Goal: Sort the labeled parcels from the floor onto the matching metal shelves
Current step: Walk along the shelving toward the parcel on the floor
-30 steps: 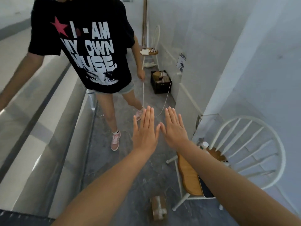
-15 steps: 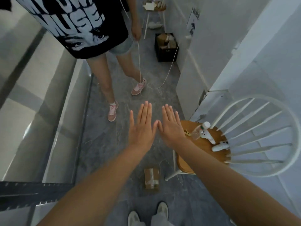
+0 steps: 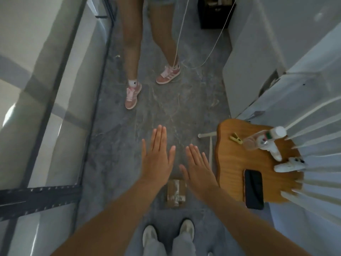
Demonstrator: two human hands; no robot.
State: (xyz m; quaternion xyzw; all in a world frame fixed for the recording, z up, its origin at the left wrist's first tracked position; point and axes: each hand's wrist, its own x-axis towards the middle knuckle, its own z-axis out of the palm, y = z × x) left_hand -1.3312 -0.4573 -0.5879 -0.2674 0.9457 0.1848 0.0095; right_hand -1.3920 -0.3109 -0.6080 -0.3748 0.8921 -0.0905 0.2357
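Hovering flat, empty: left hand [image 3: 156, 159], right hand [image 3: 198, 169], grip open; one parcel [image 3: 176, 193] on floor [image 3: 166, 111].

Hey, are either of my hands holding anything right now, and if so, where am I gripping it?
Nothing is held. The left hand and right hand are open and flat above the parcel.

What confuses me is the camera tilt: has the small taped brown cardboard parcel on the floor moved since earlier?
No. The taped brown cardboard parcel stays left of the white-legged wooden chair; only the view tilted down.
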